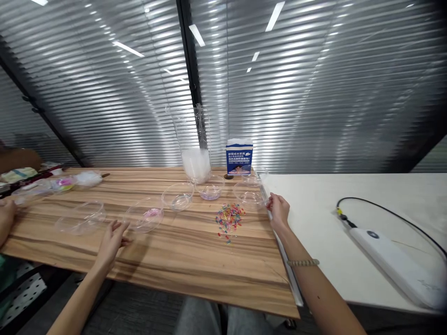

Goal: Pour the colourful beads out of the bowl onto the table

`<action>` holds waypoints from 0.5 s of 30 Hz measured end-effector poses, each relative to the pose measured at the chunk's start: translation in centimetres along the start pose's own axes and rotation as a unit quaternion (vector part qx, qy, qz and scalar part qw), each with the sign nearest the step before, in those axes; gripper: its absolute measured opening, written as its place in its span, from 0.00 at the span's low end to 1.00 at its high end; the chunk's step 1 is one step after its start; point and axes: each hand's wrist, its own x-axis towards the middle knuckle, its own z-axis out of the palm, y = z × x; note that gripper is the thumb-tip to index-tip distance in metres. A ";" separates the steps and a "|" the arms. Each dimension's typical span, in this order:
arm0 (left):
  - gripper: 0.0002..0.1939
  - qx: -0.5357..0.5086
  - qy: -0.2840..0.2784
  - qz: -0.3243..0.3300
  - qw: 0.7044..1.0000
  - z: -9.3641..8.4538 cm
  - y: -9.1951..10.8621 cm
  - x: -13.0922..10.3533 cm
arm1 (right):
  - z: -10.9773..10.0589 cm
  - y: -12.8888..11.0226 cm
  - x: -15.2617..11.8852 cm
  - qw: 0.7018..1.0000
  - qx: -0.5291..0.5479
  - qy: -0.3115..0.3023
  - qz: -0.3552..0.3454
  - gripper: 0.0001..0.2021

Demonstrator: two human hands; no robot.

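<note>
My left hand (112, 241) is over the wooden table, its fingers loosely bent and apart. Its fingertips come close to a transparent bowl with pink bits in it (141, 227); whether they touch is unclear. At the table's right edge, my right hand (279, 209) has its fingertips drawn together beside the rim of another transparent bowl (249, 205). Anything between those fingers is too small to make out. A loose pile of small multicoloured beads (229, 217) lies between the hands. Behind it are a bowl with purplish bits (210, 195) and a bowl with a greyish patch (178, 203).
A tall bag of white material (196, 164) and a blue box (239, 158) stand at the back. One more transparent bowl (81, 225) sits left, near another person's hand (6, 216). A white device (394, 265) with a black cable rests on the white table (314, 195).
</note>
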 end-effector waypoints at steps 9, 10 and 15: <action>0.11 -0.139 -0.036 -0.045 0.989 0.8 2.1 0.1 | -0.5 0.3 0.7 0.999 -0.027 0.014 0.010 0.07; 0.12 -0.136 -0.037 -0.044 0.989 0.2 2.1 0.4 | -0.5 0.3 0.7 0.999 -0.027 0.014 0.012 0.07; 0.10 -0.129 0.019 -0.047 0.990 -3.9 2.6 2.4 | -0.5 0.1 0.6 0.999 -0.027 0.019 0.018 0.07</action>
